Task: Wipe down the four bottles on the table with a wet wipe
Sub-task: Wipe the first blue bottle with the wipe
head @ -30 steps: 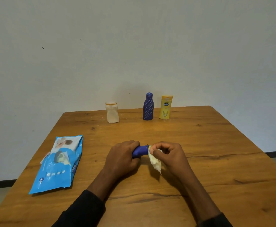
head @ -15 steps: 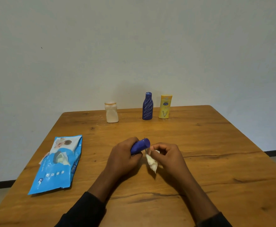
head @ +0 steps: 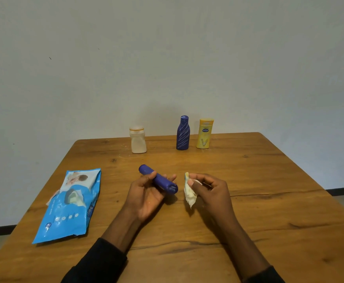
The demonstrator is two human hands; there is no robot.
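Note:
My left hand (head: 146, 193) grips a small dark blue bottle (head: 158, 179), held on its side above the middle of the wooden table (head: 269, 211). My right hand (head: 210, 190) pinches a crumpled white wet wipe (head: 190, 193) a short gap to the right of the bottle, not touching it. At the table's far edge stand three bottles: a white one (head: 137, 139), a tall dark blue one with pale streaks (head: 183, 133) and a yellow one (head: 204, 134).
A blue pack of wet wipes (head: 69, 205) lies flat near the table's left edge, its flap partly lifted. A plain wall rises right behind the far edge. Bare wood surrounds both hands.
My left hand has turned palm up and swung the small blue bottle so one end points far left. The wipe in my right hand has come off the bottle and moved right.

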